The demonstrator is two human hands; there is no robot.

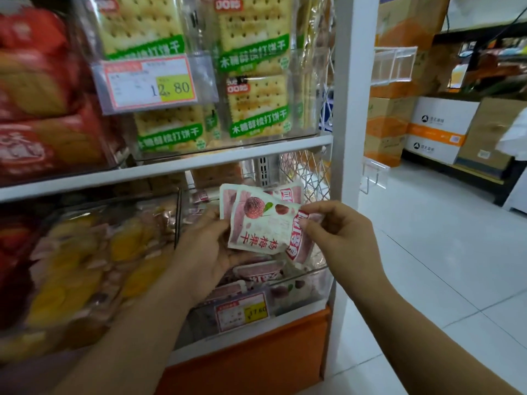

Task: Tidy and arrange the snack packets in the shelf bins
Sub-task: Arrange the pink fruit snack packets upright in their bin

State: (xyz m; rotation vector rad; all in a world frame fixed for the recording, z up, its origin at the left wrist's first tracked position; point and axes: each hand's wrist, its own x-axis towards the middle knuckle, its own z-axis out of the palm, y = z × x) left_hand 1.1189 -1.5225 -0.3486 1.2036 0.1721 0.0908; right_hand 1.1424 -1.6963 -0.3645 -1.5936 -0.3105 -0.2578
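The pink-and-white snack packet printed with a red berry (258, 223) sat between both hands, held above the clear plastic shelf bin (310, 280). The left hand (205, 246) gripped its lower left edge, fingers curled beneath it and beneath a second like packet (226, 198) behind it. The right hand (336, 232) pinched its top right corner between thumb and forefinger. The packet was crumpled and tilted, with red characters down its front. More matching packets (256, 273) lay flat in the bin below.
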